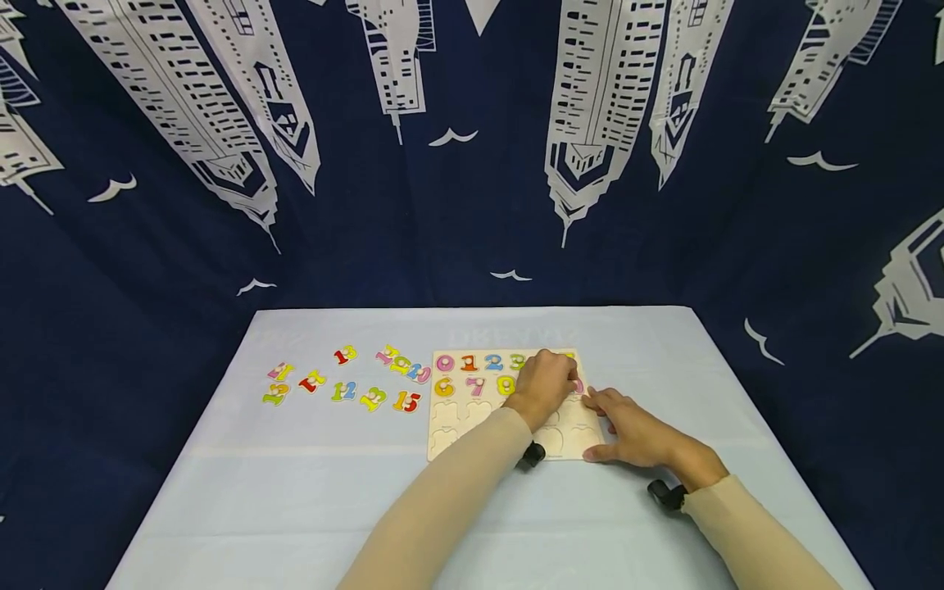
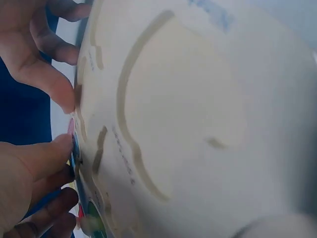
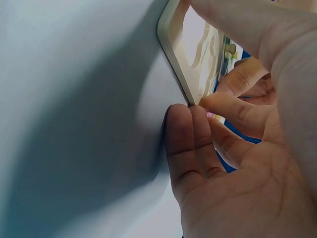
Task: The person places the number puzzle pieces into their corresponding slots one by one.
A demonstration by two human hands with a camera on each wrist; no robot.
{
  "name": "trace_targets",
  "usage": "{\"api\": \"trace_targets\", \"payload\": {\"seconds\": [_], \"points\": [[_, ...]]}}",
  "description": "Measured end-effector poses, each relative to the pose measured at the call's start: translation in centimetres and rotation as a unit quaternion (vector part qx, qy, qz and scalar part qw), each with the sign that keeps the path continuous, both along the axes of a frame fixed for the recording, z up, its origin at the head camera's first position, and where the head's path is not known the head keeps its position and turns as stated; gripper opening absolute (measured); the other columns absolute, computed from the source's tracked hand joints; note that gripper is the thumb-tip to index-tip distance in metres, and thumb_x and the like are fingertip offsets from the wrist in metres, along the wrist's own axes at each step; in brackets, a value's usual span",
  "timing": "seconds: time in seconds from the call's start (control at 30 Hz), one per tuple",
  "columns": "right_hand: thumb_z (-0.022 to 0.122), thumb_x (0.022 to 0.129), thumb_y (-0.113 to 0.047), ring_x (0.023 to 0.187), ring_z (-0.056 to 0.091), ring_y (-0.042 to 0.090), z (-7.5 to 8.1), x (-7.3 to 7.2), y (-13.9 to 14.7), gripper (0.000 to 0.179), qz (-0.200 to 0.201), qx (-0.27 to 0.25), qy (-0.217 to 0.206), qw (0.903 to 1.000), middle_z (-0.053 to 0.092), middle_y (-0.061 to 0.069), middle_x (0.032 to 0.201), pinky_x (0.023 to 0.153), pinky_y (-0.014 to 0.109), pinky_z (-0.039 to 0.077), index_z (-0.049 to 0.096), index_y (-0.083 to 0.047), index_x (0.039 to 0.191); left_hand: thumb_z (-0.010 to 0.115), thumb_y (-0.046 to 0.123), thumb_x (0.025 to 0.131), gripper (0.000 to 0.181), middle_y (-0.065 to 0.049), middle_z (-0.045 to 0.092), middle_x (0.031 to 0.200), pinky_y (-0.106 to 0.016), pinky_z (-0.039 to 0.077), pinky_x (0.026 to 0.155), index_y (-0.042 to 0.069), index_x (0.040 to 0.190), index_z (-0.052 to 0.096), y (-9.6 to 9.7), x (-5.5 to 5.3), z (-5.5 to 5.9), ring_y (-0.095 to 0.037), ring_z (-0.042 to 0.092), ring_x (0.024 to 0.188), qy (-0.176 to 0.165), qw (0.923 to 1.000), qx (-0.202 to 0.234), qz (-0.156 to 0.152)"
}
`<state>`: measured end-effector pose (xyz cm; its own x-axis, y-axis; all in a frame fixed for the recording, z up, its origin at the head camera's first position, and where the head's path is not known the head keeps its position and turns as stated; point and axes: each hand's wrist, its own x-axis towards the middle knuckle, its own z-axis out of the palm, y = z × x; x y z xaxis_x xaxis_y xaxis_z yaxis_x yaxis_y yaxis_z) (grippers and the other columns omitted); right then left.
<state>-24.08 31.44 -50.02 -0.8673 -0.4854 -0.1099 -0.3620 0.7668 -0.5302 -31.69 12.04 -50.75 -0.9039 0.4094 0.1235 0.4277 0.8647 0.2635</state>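
My left hand (image 1: 544, 385) reaches over a wooden number puzzle board (image 1: 466, 422), by the right end of its second row. In the left wrist view its thumb (image 2: 54, 153) and fingers pinch a number piece seen edge-on, mostly hidden. A pink number piece (image 1: 578, 387) shows beside those fingers in the head view. My right hand (image 1: 637, 430) rests against the board's right edge, its thumb at the near corner. In the right wrist view, two fairly straight fingertips (image 3: 181, 124) touch the board's side.
Several loose number pieces lie left of the board, including a 15 (image 1: 406, 401) and a 12 (image 1: 343, 391). Colourful numbers such as a pink 0 (image 1: 445, 363) fill the board's upper rows; bare slots (image 1: 445, 414) show below. A dark blue patterned cloth (image 1: 442, 205) hangs behind the white table (image 1: 295, 492).
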Motion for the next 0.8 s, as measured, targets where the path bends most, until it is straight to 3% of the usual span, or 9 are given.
{"api": "trace_targets", "payload": {"seconds": [0.2,0.5,0.67,0.8], "points": [[0.104,0.09,-0.034,0.109,0.06,0.021,-0.07,0.11,-0.13,0.098,0.005,0.001,0.011,0.9999,0.066,0.022,0.145,0.089,0.029,0.055,0.056,0.013,0.161,0.087,0.032,0.107,0.005,0.011,0.088,0.109,-0.022,0.064,0.092,0.027,0.106,0.088,0.18,-0.15,-0.01,-0.008,0.081,0.103,0.013,0.9997,-0.015,-0.011],[0.103,0.09,-0.034,0.109,0.059,0.021,0.24,0.0,-0.07,0.098,0.003,0.008,0.009,0.9999,0.065,0.022,0.146,0.089,0.03,0.054,0.055,0.012,0.162,0.084,0.032,0.108,0.008,0.011,0.088,0.112,-0.019,0.063,0.092,0.025,0.11,0.088,0.22,-0.35,0.28,-0.005,0.08,0.103,-0.024,0.9997,0.002,-0.008],[0.103,0.09,-0.035,0.109,0.06,0.02,0.18,-0.11,-0.07,0.097,0.007,0.006,0.013,0.9999,0.066,0.022,0.146,0.09,0.031,0.055,0.056,0.012,0.161,0.084,0.031,0.109,0.006,0.01,0.086,0.112,-0.021,0.064,0.093,0.026,0.11,0.088,0.43,0.07,0.57,-0.006,0.078,0.106,-0.006,0.9996,-0.025,-0.01],[0.103,0.09,-0.033,0.11,0.06,0.021,0.06,0.06,-0.19,0.097,0.002,0.001,0.003,1.0,0.066,0.022,0.147,0.091,0.031,0.055,0.055,0.012,0.162,0.083,0.031,0.109,0.009,0.006,0.081,0.114,-0.021,0.065,0.094,0.026,0.114,0.089,0.47,0.32,0.12,-0.007,0.078,0.108,0.013,0.999,-0.041,-0.013]]}}
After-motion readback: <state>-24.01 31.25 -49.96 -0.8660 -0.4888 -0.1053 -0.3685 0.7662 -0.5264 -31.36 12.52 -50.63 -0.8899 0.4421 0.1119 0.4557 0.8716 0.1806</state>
